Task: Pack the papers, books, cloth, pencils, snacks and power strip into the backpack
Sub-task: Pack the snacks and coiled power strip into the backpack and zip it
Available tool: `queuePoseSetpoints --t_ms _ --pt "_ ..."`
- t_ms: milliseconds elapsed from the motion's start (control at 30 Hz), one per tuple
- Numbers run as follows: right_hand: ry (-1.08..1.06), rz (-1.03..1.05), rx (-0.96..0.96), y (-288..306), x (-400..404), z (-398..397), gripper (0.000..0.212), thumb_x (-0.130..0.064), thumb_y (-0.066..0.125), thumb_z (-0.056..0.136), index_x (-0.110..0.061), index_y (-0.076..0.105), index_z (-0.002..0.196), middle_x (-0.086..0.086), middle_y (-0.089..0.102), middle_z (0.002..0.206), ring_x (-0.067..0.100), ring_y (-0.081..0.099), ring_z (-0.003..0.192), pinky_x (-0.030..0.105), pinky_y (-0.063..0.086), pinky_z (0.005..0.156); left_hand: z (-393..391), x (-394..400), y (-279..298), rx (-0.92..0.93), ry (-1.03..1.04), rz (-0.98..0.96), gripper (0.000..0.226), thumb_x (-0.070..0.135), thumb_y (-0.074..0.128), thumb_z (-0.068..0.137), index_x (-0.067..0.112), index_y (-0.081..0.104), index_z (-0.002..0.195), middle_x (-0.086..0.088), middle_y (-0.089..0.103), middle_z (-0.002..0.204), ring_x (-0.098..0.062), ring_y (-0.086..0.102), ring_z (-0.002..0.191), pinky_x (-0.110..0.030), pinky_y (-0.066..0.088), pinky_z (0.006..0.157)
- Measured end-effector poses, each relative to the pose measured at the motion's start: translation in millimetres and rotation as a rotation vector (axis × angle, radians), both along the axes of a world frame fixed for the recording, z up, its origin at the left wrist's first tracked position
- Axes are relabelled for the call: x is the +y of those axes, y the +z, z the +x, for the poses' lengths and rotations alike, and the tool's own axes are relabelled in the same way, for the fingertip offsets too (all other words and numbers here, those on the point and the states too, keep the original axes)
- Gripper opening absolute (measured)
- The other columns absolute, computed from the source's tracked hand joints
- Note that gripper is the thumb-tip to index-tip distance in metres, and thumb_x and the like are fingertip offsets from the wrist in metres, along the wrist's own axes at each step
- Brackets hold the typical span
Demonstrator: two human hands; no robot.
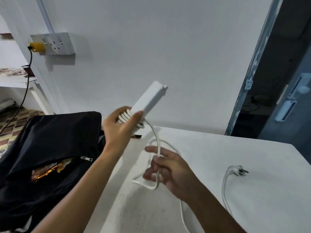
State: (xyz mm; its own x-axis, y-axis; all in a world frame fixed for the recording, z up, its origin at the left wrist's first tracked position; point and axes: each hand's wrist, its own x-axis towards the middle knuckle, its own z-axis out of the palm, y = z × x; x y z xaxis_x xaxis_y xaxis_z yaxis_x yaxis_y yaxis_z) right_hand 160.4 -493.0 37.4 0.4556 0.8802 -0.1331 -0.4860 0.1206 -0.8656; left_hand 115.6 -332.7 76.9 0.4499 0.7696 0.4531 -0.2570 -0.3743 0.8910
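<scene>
My left hand (120, 127) grips the white power strip (149, 99) in the air above the table's far left corner, with several turns of its cord wound around the lower end. My right hand (170, 167) is closed around a loose loop of the white cord (157, 148) below the strip. The cord trails along the white table (235, 199) to its plug (238, 171), which lies at the right. The black backpack (42, 148) stands at the left with its zipper open, showing a shiny orange snack packet (46, 171) inside.
A wall socket (53, 43) with a yellow plug and black cable is on the white wall at upper left. A dark door (286, 81) stands at the right. Patterned floor shows beyond the backpack.
</scene>
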Motion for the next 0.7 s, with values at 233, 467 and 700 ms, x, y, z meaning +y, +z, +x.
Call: queuePoseSetpoints --t_ms 233,467,700 --pt "-0.003 -0.331 -0.993 3.8 -10.2 -18.8 0.060 -0.022 0.053 0.096 -0.031 0.026 0.149 -0.002 0.056 0.072 0.007 0.059 0.068 0.019 0.048 0.074 9.9 43.9 4.2 0.154 0.288 0.605 0.041 0.041 0.081 0.068 0.015 0.070 0.098 0.004 0.068 0.094 -0.015 0.064 0.083 -0.038 0.054 0.078" --pt "-0.215 -0.254 -1.468 46.3 -20.4 12.0 0.029 -0.029 0.053 0.087 -0.021 0.070 0.109 -0.003 0.069 0.097 0.014 0.063 0.091 0.028 0.048 0.083 2.5 53.2 -12.9 0.514 -0.059 1.189 0.053 0.057 0.065 0.072 0.014 0.072 0.102 -0.002 0.071 0.104 -0.026 0.066 0.084 -0.037 0.055 0.074" --pt "-0.352 -0.190 -1.085 71.4 -27.7 80.0 0.006 -0.013 0.079 0.075 -0.016 0.077 0.079 -0.006 0.070 0.071 -0.002 0.057 0.060 0.008 0.039 0.059 -24.8 39.8 -16.1 0.645 -0.504 0.695 0.043 0.049 0.078 0.067 0.026 0.071 0.102 0.015 0.070 0.099 -0.005 0.065 0.095 -0.034 0.053 0.083"
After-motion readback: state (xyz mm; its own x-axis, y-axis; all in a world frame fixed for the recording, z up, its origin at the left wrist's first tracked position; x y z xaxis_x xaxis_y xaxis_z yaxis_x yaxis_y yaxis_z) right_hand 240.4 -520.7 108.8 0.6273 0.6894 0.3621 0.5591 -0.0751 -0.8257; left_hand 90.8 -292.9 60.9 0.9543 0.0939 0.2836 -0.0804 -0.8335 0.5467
